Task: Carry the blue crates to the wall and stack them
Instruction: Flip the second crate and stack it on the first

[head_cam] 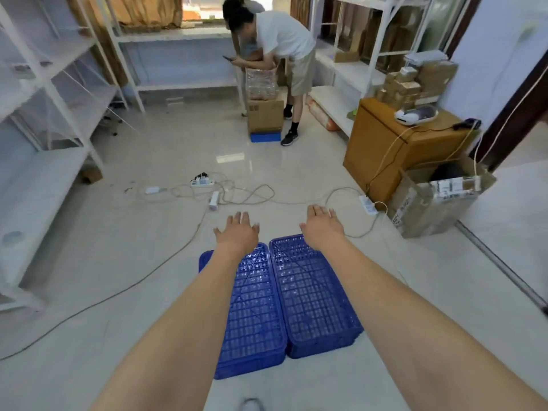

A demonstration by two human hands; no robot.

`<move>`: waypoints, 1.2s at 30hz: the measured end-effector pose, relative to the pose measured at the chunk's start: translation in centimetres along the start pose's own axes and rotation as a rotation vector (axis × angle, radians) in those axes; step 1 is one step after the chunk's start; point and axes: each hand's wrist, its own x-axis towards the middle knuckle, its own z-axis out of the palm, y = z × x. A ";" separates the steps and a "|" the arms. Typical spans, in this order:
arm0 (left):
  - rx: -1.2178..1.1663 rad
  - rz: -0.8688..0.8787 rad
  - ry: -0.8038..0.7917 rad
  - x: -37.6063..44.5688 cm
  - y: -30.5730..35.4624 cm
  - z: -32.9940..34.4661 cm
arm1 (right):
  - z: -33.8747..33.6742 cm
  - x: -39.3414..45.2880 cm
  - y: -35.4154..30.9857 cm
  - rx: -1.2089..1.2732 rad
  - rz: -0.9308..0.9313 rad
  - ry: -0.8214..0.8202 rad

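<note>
Only one view here, the head camera looking down at the floor. Two blue crates sit upside down side by side on the pale tile, long edges touching: the left crate [255, 315] and the right crate [311, 295], both near the bottom middle. They're lying flat, not stacked, out in the open floor well apart from the walls.

Both arms stretch forward over them. The left hand [237, 229] hangs above the far end of the left crate, palm down, fingers straight and spread, holding nothing. The right hand [321, 222] is the same deal past the far end of the right crate, fingers straight and loose, nothing in it. Can't tell if either hand actually touches a crate, looks like they're above.

Just beyond the hands there's a tangle of white cables [237, 194] and a couple of power strips [202, 182] on the floor. To the right, a wooden cabinet [379, 149] with small boxes piled on top, and an open cardboard box [436, 200] near it. White metal shelves [50, 93] run along the left side. At the far end a person [284, 46] in a white shirt bends over a cardboard box [265, 114], which sits on another blue crate [265, 137].
</note>
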 end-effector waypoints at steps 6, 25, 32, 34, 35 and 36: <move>-0.003 0.030 -0.089 9.1 5.5 4.6 | 2.7 6.6 7.3 0.009 0.074 -0.046; -0.005 -0.183 -0.356 28.7 13.6 27.3 | 25.4 26.8 24.0 0.045 0.009 -0.470; -0.012 -0.207 -0.432 36.4 15.7 46.5 | 43.5 33.3 29.7 0.109 0.088 -0.530; -0.018 -0.216 -0.461 38.1 15.3 52.0 | 48.8 34.7 30.9 0.181 0.180 -0.578; -0.010 -0.224 -0.470 38.7 14.9 54.4 | 51.2 35.2 31.4 0.238 0.230 -0.598; 0.004 -0.233 -0.485 39.1 14.4 56.7 | 53.4 35.7 31.9 0.303 0.281 -0.614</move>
